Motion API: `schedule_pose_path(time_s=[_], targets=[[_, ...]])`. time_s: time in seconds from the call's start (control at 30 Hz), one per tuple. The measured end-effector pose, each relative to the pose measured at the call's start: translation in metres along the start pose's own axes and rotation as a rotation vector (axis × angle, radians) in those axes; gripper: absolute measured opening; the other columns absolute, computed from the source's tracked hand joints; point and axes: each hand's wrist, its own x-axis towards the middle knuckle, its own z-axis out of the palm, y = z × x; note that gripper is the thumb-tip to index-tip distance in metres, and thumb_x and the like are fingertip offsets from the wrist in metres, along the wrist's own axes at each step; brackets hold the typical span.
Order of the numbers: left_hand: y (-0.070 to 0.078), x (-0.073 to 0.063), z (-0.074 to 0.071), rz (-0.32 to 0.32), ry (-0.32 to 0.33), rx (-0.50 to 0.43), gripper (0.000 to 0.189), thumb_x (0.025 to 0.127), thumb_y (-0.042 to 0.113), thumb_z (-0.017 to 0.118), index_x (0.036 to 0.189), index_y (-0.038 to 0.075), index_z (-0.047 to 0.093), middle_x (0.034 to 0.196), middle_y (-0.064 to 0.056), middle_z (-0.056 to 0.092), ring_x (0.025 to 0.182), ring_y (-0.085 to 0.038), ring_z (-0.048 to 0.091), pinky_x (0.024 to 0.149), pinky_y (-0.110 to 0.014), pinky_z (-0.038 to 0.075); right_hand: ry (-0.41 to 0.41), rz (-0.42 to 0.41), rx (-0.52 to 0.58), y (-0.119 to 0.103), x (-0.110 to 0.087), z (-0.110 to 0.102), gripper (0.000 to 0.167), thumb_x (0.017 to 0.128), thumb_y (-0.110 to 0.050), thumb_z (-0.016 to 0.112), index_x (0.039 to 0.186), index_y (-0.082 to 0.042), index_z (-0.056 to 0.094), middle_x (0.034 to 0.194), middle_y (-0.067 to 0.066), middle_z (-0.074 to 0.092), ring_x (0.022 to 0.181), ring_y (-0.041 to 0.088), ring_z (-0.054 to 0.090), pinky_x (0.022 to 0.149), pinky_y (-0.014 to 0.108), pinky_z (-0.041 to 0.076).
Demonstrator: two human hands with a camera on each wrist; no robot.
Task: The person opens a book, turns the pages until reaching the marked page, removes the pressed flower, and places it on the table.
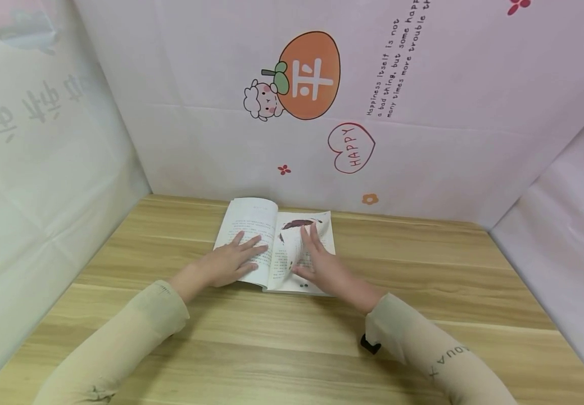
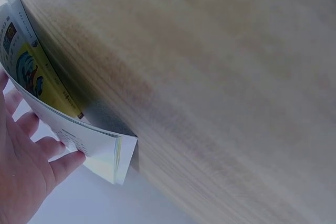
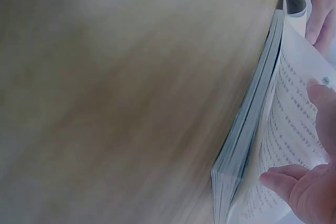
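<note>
We spread our left hand [image 1: 233,262] on an open book [image 1: 275,253]. Our right hand [image 1: 329,271], fingers apart, touched a curling page [image 1: 296,247].

pale, creased sheeting borders a wood-grain tabletop [image 1: 251,349] on three sides under soft light. printed sideways on the pinkish-white back panel [image 1: 211,146] are an orange fruit [image 1: 309,76] bearing a white character, a cartoon sheep [image 1: 262,102] at its stem, a red-outlined heart [image 1: 351,147] reading "happy," and english text [image 1: 398,62] opening "happiness itself is not." a red flower [image 1: 284,170] and an orange flower [image 1: 370,199] sit lower down. grey characters [image 1: 28,109] mark the left panel [image 1: 44,197]; the right panel [image 1: 560,197] is whitish pink.
</note>
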Motion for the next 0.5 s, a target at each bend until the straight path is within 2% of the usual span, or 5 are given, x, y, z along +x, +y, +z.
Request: schedule_pose_path(time_s=[0.13,0.23,0.37,0.5], targets=[[-0.0001,0.0006,0.0002,0.004,0.008,-0.006,0.058,0.111,0.041,0.043,0.162,0.018,0.033,0.169,-0.01,0.021,0.15,-0.052,0.012,0.115,-0.066,0.027,-0.011,-0.032,-0.043,-0.0003,-0.0032,0.0036,0.097,0.098,-0.036,0.072,0.166,-0.01,0.008,0.169,0.02,-0.002,0.053,0.023,0.059,0.05,0.031,0.05],[-0.0001,0.001,0.0004,0.008,0.022,-0.032,0.061,0.11,0.04,0.044,0.163,0.014,0.028,0.169,-0.013,0.021,0.15,-0.052,0.012,0.116,-0.065,0.026,-0.021,-0.057,-0.083,-0.0009,-0.0055,0.0063,0.094,0.098,-0.036,0.071,0.165,-0.008,0.012,0.168,0.023,0.002,0.082,0.036,0.072,0.07,0.038,0.059],[0.0005,0.0012,0.0,-0.01,0.038,-0.099,0.067,0.11,0.039,0.044,0.165,0.009,0.019,0.169,-0.015,0.017,0.152,-0.048,0.011,0.119,-0.061,0.022,-0.026,-0.095,-0.088,-0.0032,-0.008,0.0085,0.09,0.098,-0.034,0.071,0.164,-0.004,0.018,0.166,0.027,0.005,0.11,0.045,0.066,0.093,0.049,0.055],[0.0027,0.0004,-0.0019,-0.034,0.067,-0.165,0.07,0.111,0.038,0.043,0.166,0.011,0.009,0.17,-0.013,0.011,0.154,-0.042,0.008,0.12,-0.058,0.021,-0.024,-0.121,-0.107,-0.0057,-0.0088,0.0098,0.088,0.098,-0.034,0.071,0.163,-0.003,0.02,0.165,0.029,0.008,0.119,0.048,0.061,0.096,0.05,0.054]])
